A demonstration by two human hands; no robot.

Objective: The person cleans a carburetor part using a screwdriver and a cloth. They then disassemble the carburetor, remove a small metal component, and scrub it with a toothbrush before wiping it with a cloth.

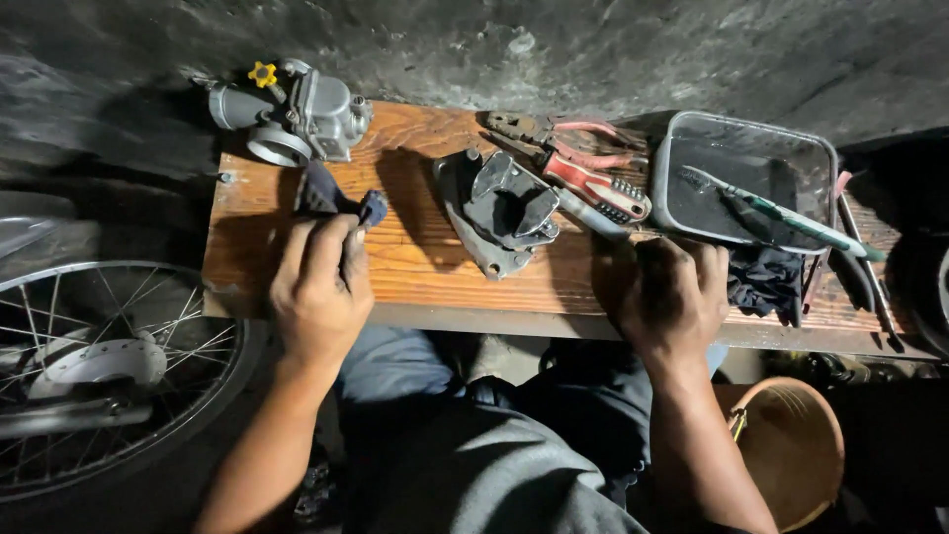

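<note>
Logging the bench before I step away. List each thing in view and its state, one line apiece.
Left hand: closed on a dark cloth.
Right hand: closed, resting at the board's front edge.
Carburetor: lying on the wooden board, untouched.
Metal bracket part: lying flat.
Pliers: shut.
Screwdriver: lying down.
Tray: holds dark liquid.
Toothbrush: across the tray's rim.

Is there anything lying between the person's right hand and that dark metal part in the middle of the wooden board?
Nothing visible blocks it. The right hand rests at the board's near edge, and only bare wood lies between it and the dark metal part. The red-handled screwdriver lies just beyond, up and to the side, not across the path.
</note>
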